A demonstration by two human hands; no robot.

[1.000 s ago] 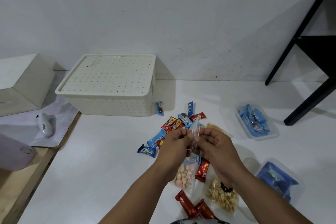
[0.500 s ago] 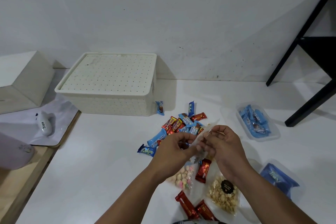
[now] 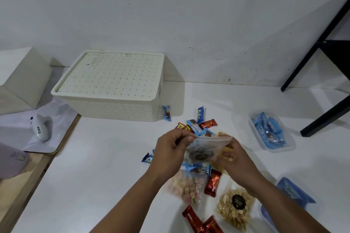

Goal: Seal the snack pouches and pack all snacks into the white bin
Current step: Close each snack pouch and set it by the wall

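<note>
Clear plastic pouch (image 3: 205, 148) held above the table (image 3: 106, 166), over the heap of loose wrapped snacks (image 3: 197, 128). Left hand (image 3: 170, 154) pinching the pouch's upper left corner between thumb and forefinger; other fingers curled under. Right hand (image 3: 230, 157) gripping the right end of the mouth, fingers curled round it and partly seen through the film. Mouth strip stretched level between the two hands. Whether pressed fully closed: cannot tell, picture blurred there. Contents dark with a round label; kind not legible.

Progress, judged: early. Sealing in hand on this one pouch only. White bin (image 3: 111, 89) at the back left against the wall, perforated lid on; nothing visibly packed, interior hidden. One blue wrapper (image 3: 167, 113) leaning against the bin's right wall, outside it.

Outstanding on the table:
- pouch of pastel sweets (image 3: 186, 188), below the left wrist; blurred, seal state unknown.
- pouch of pale nuts with black label (image 3: 235, 208), below the right forearm; seal state unknown.
- red bars (image 3: 213, 182) near the bottom edge and between the two pouches.
- clear tray of blue packets (image 3: 270, 132), well to the right.
- further blue packets in a container (image 3: 291, 193) at lower right, partly hidden by the right arm.

Remaining, as judged: finish this seal, check the other pouches, lift the lid, load everything.
</note>
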